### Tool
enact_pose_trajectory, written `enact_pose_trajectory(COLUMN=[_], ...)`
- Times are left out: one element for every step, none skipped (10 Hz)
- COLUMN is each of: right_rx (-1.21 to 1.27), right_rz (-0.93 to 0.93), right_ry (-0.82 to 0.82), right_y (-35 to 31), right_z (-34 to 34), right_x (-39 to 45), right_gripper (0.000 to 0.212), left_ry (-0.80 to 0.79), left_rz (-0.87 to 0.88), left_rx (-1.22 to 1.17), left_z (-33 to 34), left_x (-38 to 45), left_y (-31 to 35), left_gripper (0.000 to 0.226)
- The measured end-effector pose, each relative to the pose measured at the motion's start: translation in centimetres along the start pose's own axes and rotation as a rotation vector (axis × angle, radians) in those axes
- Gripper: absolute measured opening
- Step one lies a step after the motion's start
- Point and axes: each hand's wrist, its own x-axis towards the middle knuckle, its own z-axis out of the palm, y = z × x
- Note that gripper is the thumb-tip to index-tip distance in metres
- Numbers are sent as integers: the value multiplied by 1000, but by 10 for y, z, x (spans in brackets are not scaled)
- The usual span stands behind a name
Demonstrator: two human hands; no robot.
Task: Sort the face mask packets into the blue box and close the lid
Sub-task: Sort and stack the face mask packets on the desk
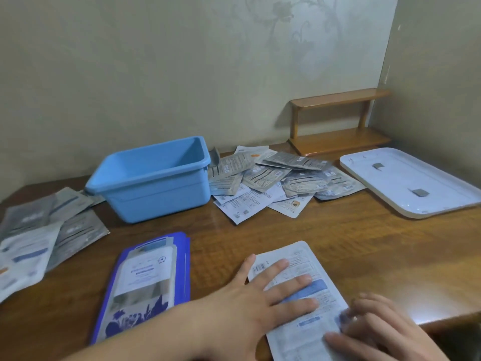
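Far left of wooden table [338, 243]: loose heap of grey and white packets [39, 230], overlapping. Blue box [151, 178] behind, open, nothing visible inside, near wall. Front of it: stack of blue-edged packets [145, 285], squared up. Left hand [250, 298] flat, fingers spread, pressing on white packet [299, 295] at table front; not gripping. Right hand [377, 332] at that packet's right lower edge, fingers curled on it; blurred, grip cannot be told. Second heap of packets [273, 181] just right of box. White lid [411, 178] far right, underside up. Small wooden shelf [338, 121] in corner
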Motion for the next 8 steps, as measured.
enact_pose_trajectory(right_rx=[73, 436, 655, 576, 412, 349, 231, 29], right_rz=[-33, 185, 360, 530, 564, 594, 602, 524], right_ry=[88, -106, 26, -213, -481, -529, -540, -562], right_y=[1, -16, -22, -17, -18, -19, -18, -19], right_z=[-10, -58, -37, 13, 73, 106, 114, 118], right_x=[13, 59, 129, 178, 174, 152, 145, 146], right_gripper=[30, 17, 18, 25, 20, 20, 22, 24], left_ry=[174, 604, 960, 1063, 931, 851, 900, 1020], left_rz=[-18, -94, -357, -676, -793, -803, -749, -772], left_rx=[-19, -223, -933, -868, -655, -600, -567, -495], left_z=[11, 20, 9, 11, 12, 15, 25, 34], left_x=[-12, -30, -46, -59, -81, -102, -121, -152], left_y=[13, 27, 53, 59, 50, 41, 37, 21], left_gripper=[82, 71, 68, 102, 116, 97, 56, 32])
